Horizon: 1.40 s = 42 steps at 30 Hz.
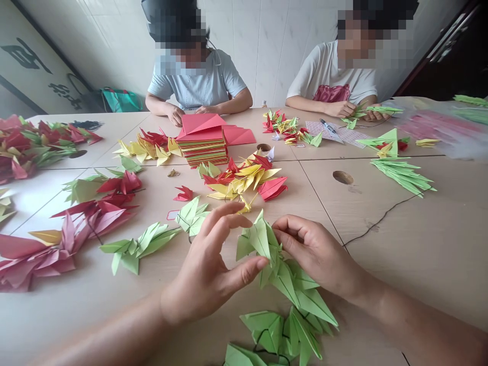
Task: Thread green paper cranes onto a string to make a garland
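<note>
A string of light green folded paper pieces point(284, 277) runs from between my hands down to the front edge of the view, with a dark cord showing among them. My left hand point(215, 264) is at its upper left end, thumb and fingers curved apart around the top piece, the thumb tip against the paper. On the other side my right hand point(316, 251) has its thumb and fingers pinched on the edge of the same green paper. More green folded pieces point(143, 244) lie to the left of my left hand.
Beyond my hands are red and yellow folded pieces point(244, 178) and a stack of coloured paper point(204, 145). Pink pieces point(64, 249) lie left, a green bundle point(402, 173) right. Two people sit opposite; one person's hands point(341, 109) hold green paper. The table point(381, 300) has round holes.
</note>
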Each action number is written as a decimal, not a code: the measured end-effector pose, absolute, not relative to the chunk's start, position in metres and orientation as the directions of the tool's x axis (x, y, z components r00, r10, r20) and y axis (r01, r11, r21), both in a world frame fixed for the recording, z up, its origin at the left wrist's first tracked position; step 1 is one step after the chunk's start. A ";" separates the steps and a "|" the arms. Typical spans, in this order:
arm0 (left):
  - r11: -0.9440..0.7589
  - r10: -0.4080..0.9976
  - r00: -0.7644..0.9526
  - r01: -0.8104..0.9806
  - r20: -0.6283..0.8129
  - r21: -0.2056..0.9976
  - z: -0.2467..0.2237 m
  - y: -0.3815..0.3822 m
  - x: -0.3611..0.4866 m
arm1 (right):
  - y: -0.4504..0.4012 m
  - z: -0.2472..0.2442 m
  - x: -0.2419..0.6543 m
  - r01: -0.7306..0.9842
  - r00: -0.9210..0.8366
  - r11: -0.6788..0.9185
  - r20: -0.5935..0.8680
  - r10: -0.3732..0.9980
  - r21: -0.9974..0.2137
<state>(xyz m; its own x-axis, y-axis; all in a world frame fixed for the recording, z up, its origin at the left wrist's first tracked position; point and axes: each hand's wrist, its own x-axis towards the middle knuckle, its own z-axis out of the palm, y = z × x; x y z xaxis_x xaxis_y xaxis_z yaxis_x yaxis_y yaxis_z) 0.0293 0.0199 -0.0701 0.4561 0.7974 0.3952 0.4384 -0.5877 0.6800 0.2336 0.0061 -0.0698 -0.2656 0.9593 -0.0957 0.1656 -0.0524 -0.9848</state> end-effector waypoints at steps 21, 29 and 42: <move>-0.322 0.941 0.220 0.336 0.258 0.885 -0.072 0.028 0.033 | 0.001 -0.065 0.231 0.228 -0.419 -0.004 -0.102 0.902 -0.974; -0.097 0.982 0.176 0.141 0.071 0.985 -0.069 0.032 0.035 | -0.002 -0.063 0.228 0.207 -0.436 -0.085 -0.170 0.884 -0.975; -0.074 0.981 0.185 0.054 0.062 0.996 -0.069 0.033 0.036 | -0.003 -0.061 0.229 0.228 -0.373 0.002 -0.086 0.924 -0.974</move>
